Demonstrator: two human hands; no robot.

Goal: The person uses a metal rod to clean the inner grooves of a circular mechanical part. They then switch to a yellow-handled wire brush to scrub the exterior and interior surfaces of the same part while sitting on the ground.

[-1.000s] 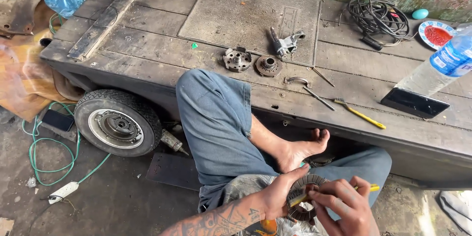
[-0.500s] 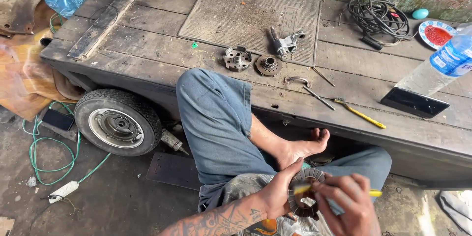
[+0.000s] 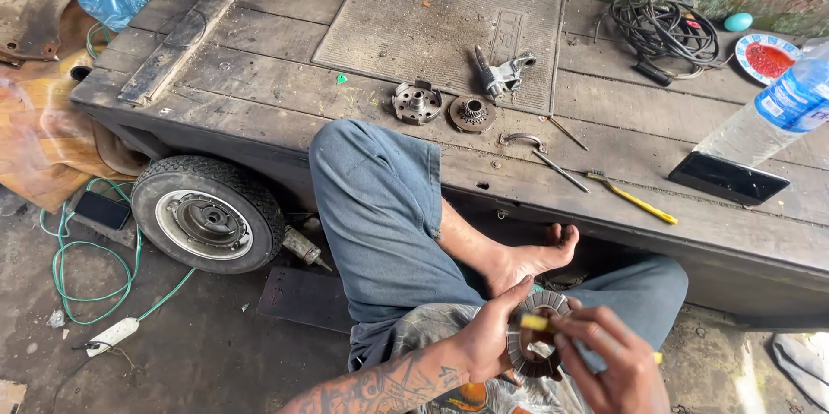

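The round metal disc (image 3: 537,334) sits low in the picture, over the person's lap, held up between both hands. It is a flat ring with little teeth all around its edge and a dark middle. It looks like hard metal, so it will likely feel heavy for its size and will not bend. It may be oily and a bit slippery, and the teeth could feel sharp. The best place to hold it seems to be the toothed edge, with the thumb on one side and the fingers curled behind.

That is how the left hand (image 3: 485,347) has it: the fingers are closed on the left edge of the disc, thumb up along the rim. The right hand (image 3: 609,360) is just to the right of the disc, and its fingers are pinched around a thin yellow tool (image 3: 537,322). The tip of the tool lies across the face of the disc, just past the left thumb. I cannot tell what kind of tool it is.

The disc stands almost on its edge. Its flat face points up and back at the person. It is round, so it has no long side; its middle hole points toward the person's face.

Beyond the fingers, well apart, is the wooden table (image 3: 259,43) with two other gear parts (image 3: 416,102) on it.
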